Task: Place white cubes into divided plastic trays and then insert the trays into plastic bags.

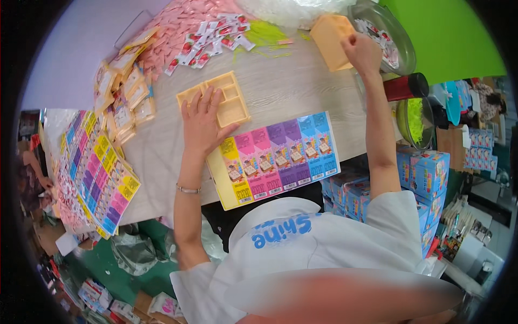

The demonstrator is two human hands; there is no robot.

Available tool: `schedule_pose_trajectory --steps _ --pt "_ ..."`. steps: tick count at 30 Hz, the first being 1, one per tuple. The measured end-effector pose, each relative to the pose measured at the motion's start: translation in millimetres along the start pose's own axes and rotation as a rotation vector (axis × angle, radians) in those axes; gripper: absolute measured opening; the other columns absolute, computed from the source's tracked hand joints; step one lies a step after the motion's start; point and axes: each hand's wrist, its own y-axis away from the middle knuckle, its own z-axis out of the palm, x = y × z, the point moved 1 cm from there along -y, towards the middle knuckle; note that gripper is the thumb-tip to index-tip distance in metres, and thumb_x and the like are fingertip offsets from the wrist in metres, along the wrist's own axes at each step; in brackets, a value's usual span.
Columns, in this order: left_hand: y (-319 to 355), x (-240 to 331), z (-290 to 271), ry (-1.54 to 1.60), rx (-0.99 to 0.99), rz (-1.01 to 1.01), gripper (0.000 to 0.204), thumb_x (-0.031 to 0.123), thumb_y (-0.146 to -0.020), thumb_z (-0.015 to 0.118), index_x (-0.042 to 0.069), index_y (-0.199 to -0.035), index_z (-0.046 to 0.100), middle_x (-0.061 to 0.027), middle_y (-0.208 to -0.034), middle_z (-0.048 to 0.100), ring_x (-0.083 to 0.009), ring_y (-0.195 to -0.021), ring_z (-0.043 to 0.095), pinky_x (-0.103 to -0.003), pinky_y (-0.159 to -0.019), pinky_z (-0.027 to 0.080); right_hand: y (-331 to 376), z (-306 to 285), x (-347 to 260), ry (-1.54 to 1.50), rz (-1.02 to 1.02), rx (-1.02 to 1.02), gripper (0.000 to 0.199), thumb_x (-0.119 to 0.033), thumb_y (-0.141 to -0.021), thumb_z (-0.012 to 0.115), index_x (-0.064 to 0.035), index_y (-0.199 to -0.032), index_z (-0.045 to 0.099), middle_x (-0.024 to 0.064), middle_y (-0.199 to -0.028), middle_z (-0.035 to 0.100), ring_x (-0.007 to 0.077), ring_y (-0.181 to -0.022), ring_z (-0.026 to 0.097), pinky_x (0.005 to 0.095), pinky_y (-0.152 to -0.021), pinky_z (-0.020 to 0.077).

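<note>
On table: left hand flat on tray (long axis left-right); right hand grasping block.

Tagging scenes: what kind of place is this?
Probably a small packing workshop: flat rainbow-coloured cardboard sleeves on a pale wooden worktable, a heap of pink sachets, stacked blue cartons beside it.

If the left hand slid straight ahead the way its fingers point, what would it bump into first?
The left hand already lies on the yellow tray. Sliding on past the tray's far edge, it would probably meet the pink packets first.
</note>
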Motion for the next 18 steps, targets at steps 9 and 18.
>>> schedule_pose_trajectory --steps 9,18 --pt "11 -15 -4 0.054 -0.008 0.013 0.098 0.073 -0.076 0.068 0.017 -0.153 0.044 -0.0052 -0.155 0.045 -0.0321 -0.144 0.037 -0.056 -0.121 0.018 159 4 -177 -0.605 -0.243 -0.083 0.015 -0.02 -0.083 0.073 -0.0063 -0.078 0.072 0.0121 -0.07 0.069 0.0292 -0.062 0.068 0.0408 -0.06 0.0534" --pt "-24 48 -3 0.135 0.08 0.045 0.086 0.065 -0.085 0.066 0.018 -0.153 0.045 -0.0058 -0.159 0.041 -0.0328 -0.149 0.03 -0.06 -0.122 0.014 132 -15 -156 -0.812 -0.181 -0.072 0.026 -0.025 -0.091 0.073 -0.0016 -0.102 0.075 0.0164 -0.079 0.072 0.0292 -0.068 0.071 0.0391 -0.065 0.0566"
